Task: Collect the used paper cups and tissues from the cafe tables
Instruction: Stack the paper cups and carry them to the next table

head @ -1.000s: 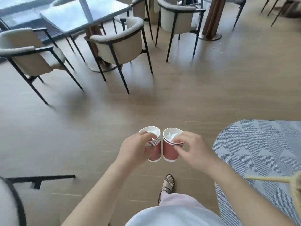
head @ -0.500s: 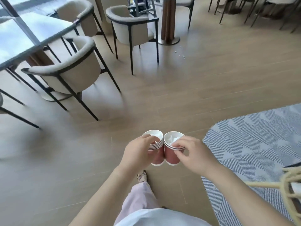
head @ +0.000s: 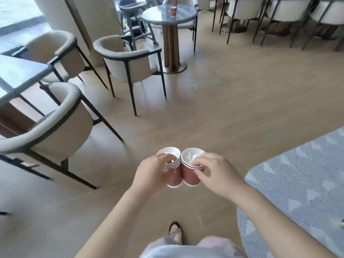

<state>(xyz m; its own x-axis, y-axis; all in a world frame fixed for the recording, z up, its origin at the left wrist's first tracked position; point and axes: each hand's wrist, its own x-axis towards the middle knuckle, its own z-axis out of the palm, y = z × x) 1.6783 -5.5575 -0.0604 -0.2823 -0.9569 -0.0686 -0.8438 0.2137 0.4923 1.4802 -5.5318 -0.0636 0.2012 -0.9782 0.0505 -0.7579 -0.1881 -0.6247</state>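
Wood floor, stacked red cups

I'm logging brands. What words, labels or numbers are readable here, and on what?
No text can be read.
Left cup stack, in the left hand: plain red, no print showing.
Right cup stack, in the right hand: the same.
Far cup on the round table: too small and blurred.

Arms forward; left hand, right hand gripping.
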